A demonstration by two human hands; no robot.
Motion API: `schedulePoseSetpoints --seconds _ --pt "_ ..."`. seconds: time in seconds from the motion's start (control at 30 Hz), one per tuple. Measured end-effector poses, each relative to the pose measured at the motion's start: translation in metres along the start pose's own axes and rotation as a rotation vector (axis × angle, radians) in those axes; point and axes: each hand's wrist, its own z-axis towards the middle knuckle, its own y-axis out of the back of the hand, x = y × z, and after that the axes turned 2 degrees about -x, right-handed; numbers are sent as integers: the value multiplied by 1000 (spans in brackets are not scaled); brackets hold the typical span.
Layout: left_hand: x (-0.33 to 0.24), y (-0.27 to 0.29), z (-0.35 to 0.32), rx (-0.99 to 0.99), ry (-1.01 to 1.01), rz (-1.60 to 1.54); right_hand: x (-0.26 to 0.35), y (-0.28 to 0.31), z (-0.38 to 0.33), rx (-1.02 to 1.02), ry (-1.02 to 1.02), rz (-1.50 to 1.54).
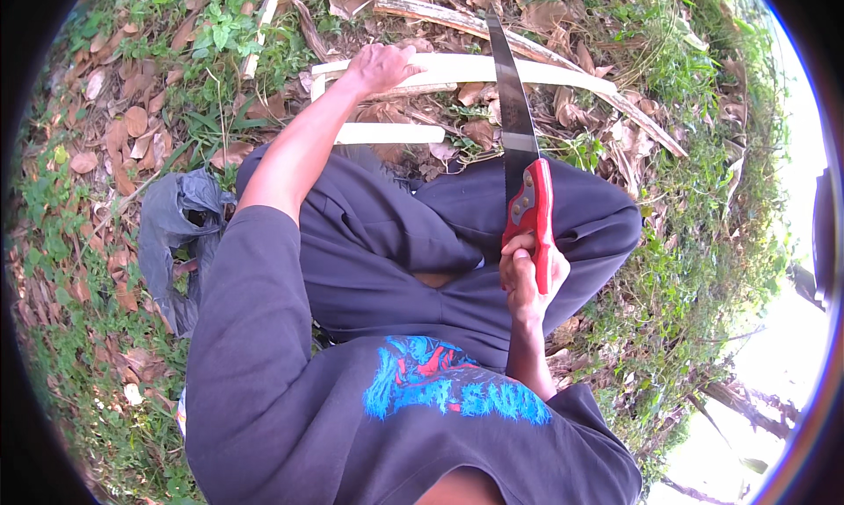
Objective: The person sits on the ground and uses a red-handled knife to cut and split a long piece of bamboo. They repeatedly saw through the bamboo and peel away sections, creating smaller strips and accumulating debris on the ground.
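My right hand [527,281] is wrapped round the red handle of a handsaw [516,109]. Its long dark blade points away from me and crosses over a pale, peeled strip of wood [492,68]. On the left part of that strip rests my left hand [378,68], its fingers curled over the wood and gripping it. A shorter pale piece of wood [391,133] lies nearer to me, by my legs. Whether the saw's teeth touch the strip cannot be made out.
Rough sticks [448,14] lie on the ground beyond the strip, among dry leaves [136,118] and green plants. A grey plastic bag [171,215] sits by my left knee. My crossed legs [378,215] in dark trousers are close below the wood.
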Motion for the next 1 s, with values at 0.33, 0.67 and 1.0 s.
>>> schedulePoseSetpoints --seconds 0.33,0.67,1.0 --pt "-16 -7 -8 -182 -97 91 -23 -25 24 38 -159 -65" --pt "-16 -5 -3 80 -2 165 -43 -41 28 68 -227 -56" --pt "-20 -10 -3 48 -25 177 -14 -40 34 84 -180 -206"
